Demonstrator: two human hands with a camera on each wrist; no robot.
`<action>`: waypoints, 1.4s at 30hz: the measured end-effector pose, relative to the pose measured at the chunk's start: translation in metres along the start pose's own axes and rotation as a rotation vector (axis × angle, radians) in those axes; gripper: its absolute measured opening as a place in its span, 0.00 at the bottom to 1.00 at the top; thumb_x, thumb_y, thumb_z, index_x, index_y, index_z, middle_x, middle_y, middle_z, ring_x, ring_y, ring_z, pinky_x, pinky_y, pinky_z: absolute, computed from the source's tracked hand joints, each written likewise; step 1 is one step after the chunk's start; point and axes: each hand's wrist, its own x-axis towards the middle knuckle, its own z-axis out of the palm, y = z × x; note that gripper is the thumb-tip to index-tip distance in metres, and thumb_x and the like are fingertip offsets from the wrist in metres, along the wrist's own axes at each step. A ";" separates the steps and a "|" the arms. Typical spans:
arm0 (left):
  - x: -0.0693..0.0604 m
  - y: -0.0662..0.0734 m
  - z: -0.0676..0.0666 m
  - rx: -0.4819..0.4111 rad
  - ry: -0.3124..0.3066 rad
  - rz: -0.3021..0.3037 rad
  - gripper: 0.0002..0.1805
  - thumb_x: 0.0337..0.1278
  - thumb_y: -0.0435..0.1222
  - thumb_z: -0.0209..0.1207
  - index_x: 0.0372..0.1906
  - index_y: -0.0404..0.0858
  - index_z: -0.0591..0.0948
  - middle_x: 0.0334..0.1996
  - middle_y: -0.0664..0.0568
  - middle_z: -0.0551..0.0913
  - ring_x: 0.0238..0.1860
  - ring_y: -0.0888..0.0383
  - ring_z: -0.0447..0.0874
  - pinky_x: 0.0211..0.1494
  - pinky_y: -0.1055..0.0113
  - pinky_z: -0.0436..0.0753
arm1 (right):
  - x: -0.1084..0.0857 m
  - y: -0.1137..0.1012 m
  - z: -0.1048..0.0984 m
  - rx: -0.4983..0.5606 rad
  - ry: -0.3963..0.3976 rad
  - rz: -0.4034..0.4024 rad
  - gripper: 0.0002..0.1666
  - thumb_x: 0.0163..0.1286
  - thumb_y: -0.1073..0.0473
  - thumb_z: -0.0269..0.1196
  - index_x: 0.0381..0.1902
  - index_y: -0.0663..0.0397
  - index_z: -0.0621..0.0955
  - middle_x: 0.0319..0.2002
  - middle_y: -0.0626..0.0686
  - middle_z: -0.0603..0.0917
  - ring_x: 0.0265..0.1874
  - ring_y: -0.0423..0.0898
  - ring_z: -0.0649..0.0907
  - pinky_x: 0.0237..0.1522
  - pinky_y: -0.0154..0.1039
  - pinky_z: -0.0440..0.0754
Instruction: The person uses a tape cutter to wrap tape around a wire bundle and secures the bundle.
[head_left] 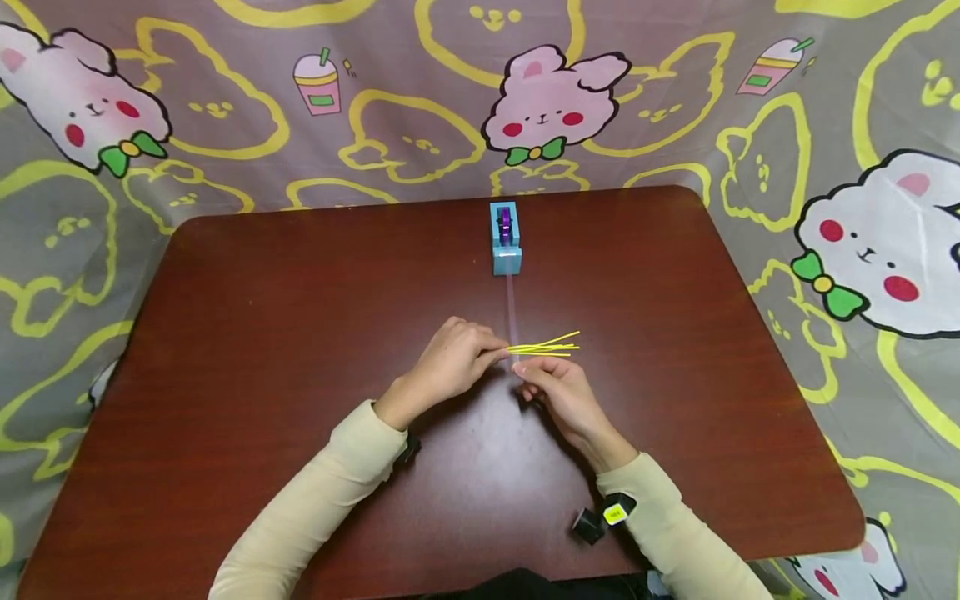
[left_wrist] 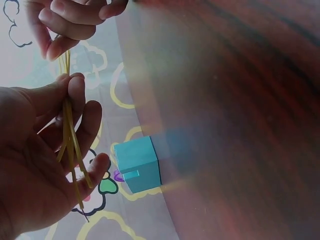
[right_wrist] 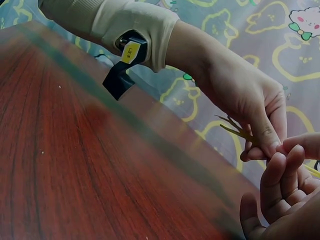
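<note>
My left hand pinches a bundle of thin yellow strands near one end. In the head view their loose ends fan out to the right. Clear tape stretches from a blue tape dispenser toward me, crossing at the strands by the left fingertips. Just below this crossing, my right hand pinches the tape's end between thumb and finger. In the left wrist view, the strands run past the left palm. The right wrist view shows both hands' fingertips close together; the tape is hard to make out there.
The dispenser, with a purple tape roll, stands at the far edge of the brown table. A black wrist camera juts from the right sleeve. A patterned cloth hangs behind and beside the table.
</note>
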 end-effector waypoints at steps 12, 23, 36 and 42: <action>0.003 -0.002 -0.008 -0.035 0.031 0.077 0.05 0.64 0.36 0.67 0.39 0.42 0.91 0.28 0.57 0.86 0.29 0.61 0.82 0.46 0.56 0.76 | 0.005 -0.006 0.000 -0.033 -0.007 0.000 0.06 0.70 0.70 0.62 0.33 0.69 0.84 0.21 0.49 0.78 0.20 0.41 0.76 0.29 0.32 0.78; 0.002 -0.001 -0.012 -0.065 0.000 0.049 0.07 0.66 0.37 0.65 0.41 0.41 0.91 0.31 0.57 0.87 0.31 0.62 0.82 0.48 0.55 0.75 | 0.010 -0.007 -0.001 -0.117 -0.007 0.010 0.07 0.71 0.68 0.63 0.34 0.69 0.82 0.21 0.50 0.76 0.21 0.43 0.76 0.30 0.35 0.81; 0.002 0.003 -0.011 -0.061 -0.019 0.045 0.07 0.67 0.38 0.64 0.41 0.43 0.91 0.32 0.57 0.87 0.33 0.62 0.83 0.51 0.54 0.75 | 0.017 -0.006 -0.003 -0.111 0.041 -0.004 0.08 0.70 0.71 0.63 0.43 0.73 0.82 0.19 0.49 0.76 0.19 0.40 0.76 0.28 0.34 0.81; 0.002 0.004 -0.009 -0.055 -0.012 0.050 0.07 0.67 0.38 0.64 0.41 0.43 0.91 0.32 0.57 0.87 0.33 0.63 0.83 0.50 0.55 0.75 | 0.015 -0.005 -0.004 -0.103 0.042 0.002 0.15 0.71 0.71 0.62 0.53 0.74 0.77 0.22 0.50 0.78 0.20 0.40 0.76 0.28 0.35 0.82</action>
